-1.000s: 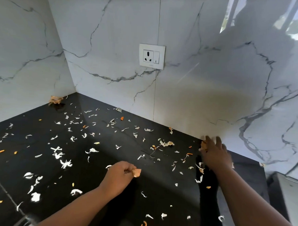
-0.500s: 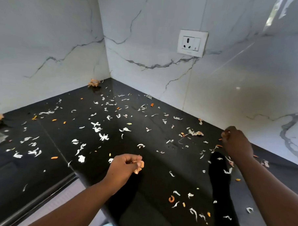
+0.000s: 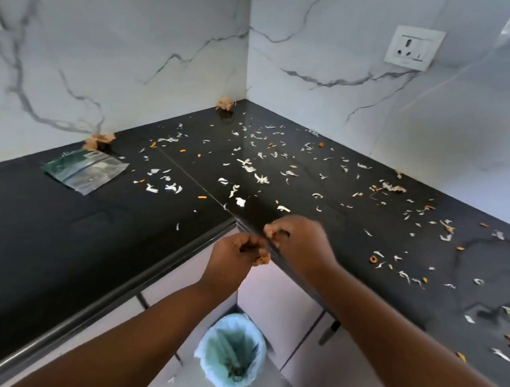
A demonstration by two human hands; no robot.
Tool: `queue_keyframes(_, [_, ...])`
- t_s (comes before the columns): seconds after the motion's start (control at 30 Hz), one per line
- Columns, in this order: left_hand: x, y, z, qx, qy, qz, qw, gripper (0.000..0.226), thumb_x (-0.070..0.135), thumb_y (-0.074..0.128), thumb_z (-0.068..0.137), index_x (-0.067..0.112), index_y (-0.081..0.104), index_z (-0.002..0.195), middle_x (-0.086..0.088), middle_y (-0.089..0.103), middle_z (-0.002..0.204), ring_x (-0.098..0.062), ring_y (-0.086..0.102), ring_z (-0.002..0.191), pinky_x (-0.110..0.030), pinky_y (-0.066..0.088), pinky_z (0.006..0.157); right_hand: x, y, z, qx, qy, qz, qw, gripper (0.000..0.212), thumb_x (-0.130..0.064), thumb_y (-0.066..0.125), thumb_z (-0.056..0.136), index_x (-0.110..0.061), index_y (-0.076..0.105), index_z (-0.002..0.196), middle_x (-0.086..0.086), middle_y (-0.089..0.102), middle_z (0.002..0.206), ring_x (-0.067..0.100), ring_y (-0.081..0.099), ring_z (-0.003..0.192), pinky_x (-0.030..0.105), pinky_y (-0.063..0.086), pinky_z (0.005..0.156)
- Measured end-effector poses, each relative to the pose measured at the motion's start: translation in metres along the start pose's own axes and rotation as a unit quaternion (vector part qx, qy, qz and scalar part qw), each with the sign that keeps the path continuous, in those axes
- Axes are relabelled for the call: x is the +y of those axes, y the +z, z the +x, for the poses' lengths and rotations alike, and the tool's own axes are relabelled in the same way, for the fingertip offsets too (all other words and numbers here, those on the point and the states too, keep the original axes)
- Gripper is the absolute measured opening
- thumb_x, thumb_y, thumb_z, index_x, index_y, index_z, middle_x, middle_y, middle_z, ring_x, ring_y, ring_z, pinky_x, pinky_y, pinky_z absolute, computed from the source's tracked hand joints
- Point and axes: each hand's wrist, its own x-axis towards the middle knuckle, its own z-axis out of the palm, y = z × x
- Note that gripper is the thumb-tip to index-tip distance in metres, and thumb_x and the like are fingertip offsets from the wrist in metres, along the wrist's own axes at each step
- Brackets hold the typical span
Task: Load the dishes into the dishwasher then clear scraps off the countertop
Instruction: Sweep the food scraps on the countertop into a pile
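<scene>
White and orange scraps (image 3: 250, 166) lie scattered over the black L-shaped countertop (image 3: 350, 197). My left hand (image 3: 236, 257) is curled round a tan scrap (image 3: 261, 259) just off the counter's inner corner edge. Close beside it, my right hand (image 3: 300, 243) is curled too, with bits of scrap pinched at its fingertips. Both hands hover above a small bin (image 3: 233, 351) lined with a pale green bag, which stands on the floor below. No dishwasher or dishes are in view.
Brown peel clumps sit against the wall, one at the far corner (image 3: 225, 104) and one at the left (image 3: 99, 141). A flat green-and-silver packet (image 3: 85, 170) lies on the left counter. A wall socket (image 3: 413, 48) is at upper right. Pale cabinet fronts (image 3: 275, 296) run below the counter.
Both hands have drawn back from the counter and come together at its inner corner edge over the bin. The view has swung left and down, bringing the packet and bin into sight.
</scene>
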Motion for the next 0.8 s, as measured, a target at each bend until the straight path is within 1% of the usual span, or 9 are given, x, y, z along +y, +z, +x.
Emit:
queue_keyframes(0.1, [-0.019, -0.028, -0.024, -0.005, -0.046, 0.033, 0.998, 0.019, -0.003, 0.065, 0.086, 0.016, 0.071, 0.084, 0.001, 0.072, 0.071, -0.014, 0.069, 0.068, -0.026, 0.058, 0.070, -0.016, 0.046, -0.019, -0.079, 0.052, 0.044, 0.995, 0.018, -0.013, 0.056, 0.089, -0.015, 0.074, 0.092, -0.002, 0.068, 0.081, 0.012, 0.062, 0.072, 0.028, 0.053, 0.074])
queue_keyframes(0.17, [-0.040, -0.039, -0.036, -0.012, -0.087, 0.060, 0.994, 0.018, 0.001, 0.064, 0.087, 0.018, 0.069, 0.087, -0.002, 0.073, 0.078, -0.016, 0.070, 0.070, -0.025, 0.058, 0.064, -0.011, 0.075, -0.034, -0.093, 0.101, 0.081, 0.987, 0.021, -0.013, 0.055, 0.092, -0.016, 0.073, 0.103, -0.005, 0.070, 0.089, 0.007, 0.060, 0.077, 0.019, 0.047, 0.076])
queue_keyframes(0.23, [-0.067, -0.043, -0.046, -0.012, -0.151, 0.046, 0.987, 0.018, -0.002, 0.061, 0.088, 0.015, 0.064, 0.095, -0.004, 0.071, 0.077, -0.014, 0.068, 0.062, -0.022, 0.054, 0.055, 0.005, 0.103, -0.055, -0.097, 0.170, 0.167, 0.966, 0.017, -0.012, 0.059, 0.089, -0.016, 0.074, 0.097, -0.002, 0.072, 0.092, 0.012, 0.064, 0.084, 0.025, 0.049, 0.083])
queue_keyframes(0.3, [-0.099, -0.043, -0.056, 0.016, -0.242, -0.023, 0.970, 0.025, -0.007, 0.064, 0.080, 0.006, 0.060, 0.102, -0.008, 0.069, 0.069, -0.018, 0.061, 0.054, -0.023, 0.050, 0.049, 0.025, 0.134, -0.079, -0.128, 0.281, 0.283, 0.908, 0.014, -0.007, 0.060, 0.088, -0.018, 0.069, 0.084, -0.001, 0.068, 0.080, 0.011, 0.064, 0.070, 0.026, 0.054, 0.071])
queue_keyframes(0.4, [-0.154, -0.041, -0.073, 0.070, -0.371, -0.115, 0.919, 0.026, -0.014, 0.058, 0.083, 0.001, 0.053, 0.104, -0.017, 0.066, 0.066, -0.021, 0.060, 0.049, -0.024, 0.050, 0.047, 0.061, 0.186, -0.118, -0.128, 0.463, 0.432, 0.763, 0.010, 0.004, 0.059, 0.088, -0.006, 0.059, 0.087, 0.012, 0.058, 0.068, 0.012, 0.048, 0.040, 0.020, 0.043, 0.043])
queue_keyframes(0.5, [-0.214, -0.038, -0.081, 0.118, -0.460, -0.179, 0.861, 0.026, -0.022, 0.051, 0.084, -0.001, 0.049, 0.100, -0.022, 0.061, 0.058, -0.025, 0.059, 0.046, -0.024, 0.051, 0.045, 0.105, 0.241, -0.154, -0.147, 0.578, 0.451, 0.664, 0.010, 0.000, 0.063, 0.087, -0.007, 0.060, 0.081, 0.012, 0.059, 0.065, 0.013, 0.044, 0.039, 0.019, 0.041, 0.047])
queue_keyframes(0.6, [-0.264, -0.032, -0.084, 0.141, -0.501, -0.183, 0.834, 0.025, -0.021, 0.053, 0.083, 0.000, 0.050, 0.097, -0.020, 0.061, 0.059, -0.024, 0.059, 0.050, -0.024, 0.051, 0.046, 0.136, 0.282, -0.180, -0.159, 0.639, 0.401, 0.637, 0.009, -0.018, 0.070, 0.083, -0.009, 0.069, 0.081, 0.007, 0.066, 0.070, 0.013, 0.053, 0.051, 0.019, 0.040, 0.049])
queue_keyframes(0.67, [-0.293, -0.024, -0.083, 0.146, -0.515, -0.181, 0.825, 0.026, -0.017, 0.057, 0.082, 0.003, 0.053, 0.099, -0.014, 0.066, 0.063, -0.023, 0.062, 0.056, -0.025, 0.053, 0.052, 0.153, 0.306, -0.183, -0.168, 0.649, 0.387, 0.633, 0.013, -0.017, 0.069, 0.084, -0.010, 0.068, 0.073, 0.003, 0.064, 0.059, 0.013, 0.045, 0.049, 0.019, 0.034, 0.051])
queue_keyframes(0.8, [-0.336, -0.006, -0.065, 0.130, -0.501, -0.165, 0.840, 0.024, -0.004, 0.061, 0.085, 0.010, 0.057, 0.104, -0.004, 0.069, 0.072, -0.018, 0.058, 0.063, -0.024, 0.048, 0.062, 0.178, 0.351, -0.156, -0.155, 0.617, 0.454, 0.624, 0.014, -0.014, 0.065, 0.089, -0.004, 0.065, 0.080, -0.001, 0.057, 0.048, 0.010, 0.038, 0.046, 0.020, 0.028, 0.049])
